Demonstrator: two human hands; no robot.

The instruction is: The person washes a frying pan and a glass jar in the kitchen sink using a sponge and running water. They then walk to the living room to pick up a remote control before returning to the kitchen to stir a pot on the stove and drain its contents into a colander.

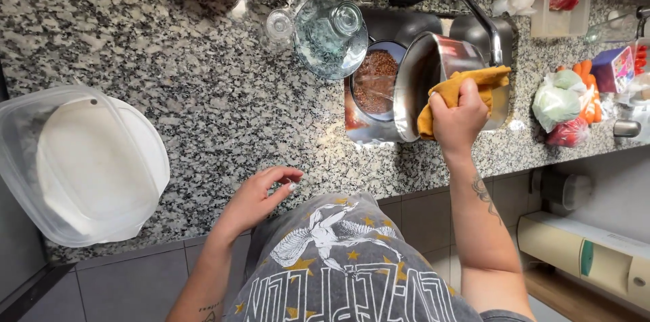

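Currently: steel pot (433,71) tipped over sink (396,24), gripped through yellow cloth (467,85) by closed right hand (459,119); reddish grains held in strainer (376,81) just beyond, draining seemingly near done. Left hand (261,197) loosely spread, empty, at counter edge (203,227); bare granite lies between the hands

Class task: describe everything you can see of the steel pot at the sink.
The steel pot is shiny metal, round and deep. It is tipped on its side over the sink, mouth towards a strainer of reddish-brown grains. The right hand grips its rim through a folded yellow cloth.
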